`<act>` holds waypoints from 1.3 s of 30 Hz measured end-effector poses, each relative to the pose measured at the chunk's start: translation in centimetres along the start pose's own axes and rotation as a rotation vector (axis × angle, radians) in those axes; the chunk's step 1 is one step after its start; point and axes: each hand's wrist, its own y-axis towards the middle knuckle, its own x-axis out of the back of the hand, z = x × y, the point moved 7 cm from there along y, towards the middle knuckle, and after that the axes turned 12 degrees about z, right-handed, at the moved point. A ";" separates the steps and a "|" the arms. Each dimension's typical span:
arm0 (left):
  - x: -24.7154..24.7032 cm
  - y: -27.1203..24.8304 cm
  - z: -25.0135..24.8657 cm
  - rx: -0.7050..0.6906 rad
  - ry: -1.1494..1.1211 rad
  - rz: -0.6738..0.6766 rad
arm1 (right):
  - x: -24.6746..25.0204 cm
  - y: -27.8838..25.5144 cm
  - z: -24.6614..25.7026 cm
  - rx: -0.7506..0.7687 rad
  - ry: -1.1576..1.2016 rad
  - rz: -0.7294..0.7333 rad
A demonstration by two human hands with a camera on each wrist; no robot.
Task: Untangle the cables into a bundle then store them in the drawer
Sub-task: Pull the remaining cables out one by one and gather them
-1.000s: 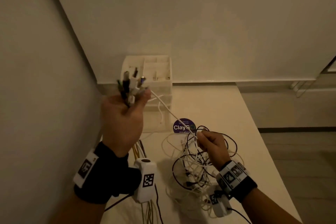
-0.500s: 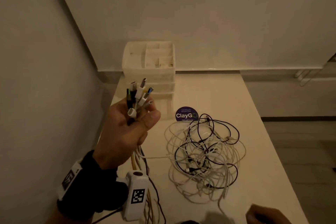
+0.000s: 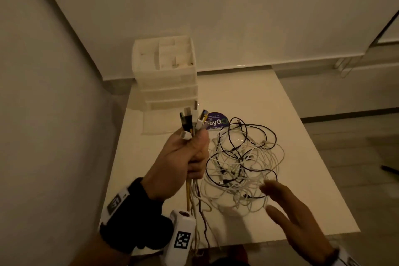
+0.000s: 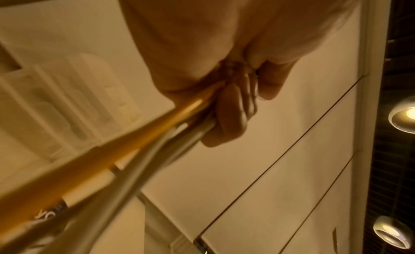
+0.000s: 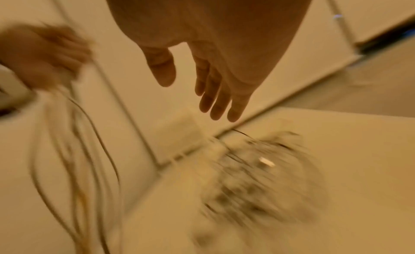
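left hand (image 3: 183,157): fist around gathered cable ends (image 3: 191,121), plugs up, cords hanging down | right hand (image 3: 295,218): fingers spread, holding nothing, just beside near edge of cable tangle (image 3: 241,164) on table (image 3: 313,179), nearer hand | drawer unit (image 3: 166,75): beyond, far left corner
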 end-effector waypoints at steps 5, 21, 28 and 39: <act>-1.5 -0.3 0.1 -0.046 0.034 0.050 | -9.9 6.2 9.8 0.298 -0.107 0.402; 2.2 -3.6 -1.8 -0.153 -0.129 -0.058 | -16.5 3.7 1.1 0.234 -0.190 0.492; 2.3 -3.3 -1.1 -0.154 -0.178 -0.105 | -16.8 4.1 -0.1 0.255 -0.234 0.453; 2.8 -3.6 -0.3 -0.145 -0.391 -0.091 | -18.0 5.4 -4.0 -0.011 -0.161 0.594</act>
